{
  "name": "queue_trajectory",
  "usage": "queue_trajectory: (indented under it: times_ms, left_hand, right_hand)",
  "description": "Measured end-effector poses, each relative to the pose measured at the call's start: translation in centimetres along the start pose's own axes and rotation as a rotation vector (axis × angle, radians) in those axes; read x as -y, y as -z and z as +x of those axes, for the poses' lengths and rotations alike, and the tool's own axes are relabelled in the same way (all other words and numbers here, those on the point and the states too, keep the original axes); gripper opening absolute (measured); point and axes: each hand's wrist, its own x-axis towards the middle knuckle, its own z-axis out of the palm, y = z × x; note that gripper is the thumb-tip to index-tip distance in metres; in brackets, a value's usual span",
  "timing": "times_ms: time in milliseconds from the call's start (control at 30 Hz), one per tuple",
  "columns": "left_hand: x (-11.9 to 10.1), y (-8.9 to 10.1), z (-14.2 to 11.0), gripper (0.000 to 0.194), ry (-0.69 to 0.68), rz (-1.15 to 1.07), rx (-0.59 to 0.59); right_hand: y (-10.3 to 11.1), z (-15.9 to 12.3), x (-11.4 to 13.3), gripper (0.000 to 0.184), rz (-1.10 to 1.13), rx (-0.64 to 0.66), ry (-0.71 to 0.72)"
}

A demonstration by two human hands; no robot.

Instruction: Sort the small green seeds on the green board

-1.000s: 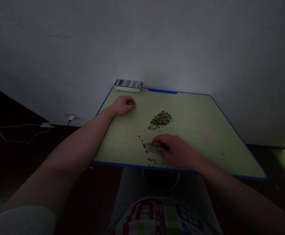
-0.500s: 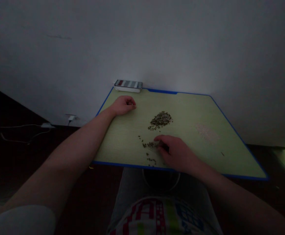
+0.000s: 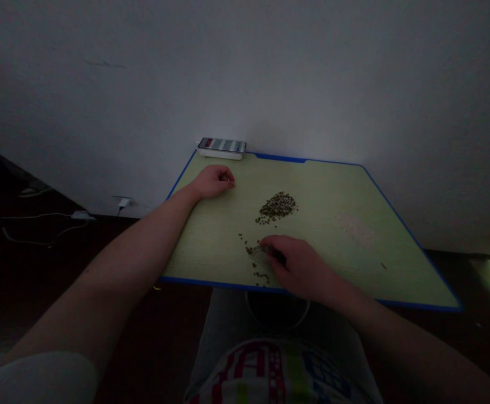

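Observation:
On the pale green tabletop [image 3: 211,241], my left hand [image 3: 215,181] rests with its fingers curled in; whether anything is inside cannot be seen. My right hand [image 3: 293,262] is closer to the front edge, thumb and fingers bent towards each other over a small scatter of dark bean-like grains [image 3: 255,251] and paler bits. What its fingertips hold, if anything, is too small and dim to make out. Beyond that hand lies a larger heap of dark grains [image 3: 277,206] with pale ones mixed in. To the right is a thin spread of pale grains [image 3: 356,229].
A phone [image 3: 223,145] lies on a white box [image 3: 219,154] at the back left corner, against the wall. A dark round bucket [image 3: 276,308] sits below the front edge, between my legs. A small dark sliver [image 3: 383,266] lies at right. A plug and cables [image 3: 80,215] are at left.
My right hand has shifted slightly left, its fingertips now further over the small scatter of grains. The left hand stays in place.

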Motion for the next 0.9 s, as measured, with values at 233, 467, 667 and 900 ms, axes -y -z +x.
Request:
queue_trajectory:
  times_ms: [233, 467, 667, 900]
  left_hand:
    - [-0.3, 0.0, -0.1, 0.015, 0.016, 0.041, -0.003]
    - [-0.3, 0.0, -0.1, 0.016, 0.022, 0.041, 0.001]
    - [-0.1, 0.0, -0.1, 0.016, 0.014, 0.024, 0.011]
    - [0.3, 0.0, 0.1, 0.018, -0.008, 0.031, 0.005]
  right_hand:
    - [0.4, 0.2, -0.5, 0.033, -0.075, -0.074, -0.076]
    - [0.3, 0.6, -0.7, 0.035, -0.069, -0.044, -0.007]
    - [0.2, 1.4, -0.3, 0.032, -0.069, -0.039, -0.028]
    - [0.1, 2.1, 0.2, 0.035, -0.041, 0.053, 0.028]
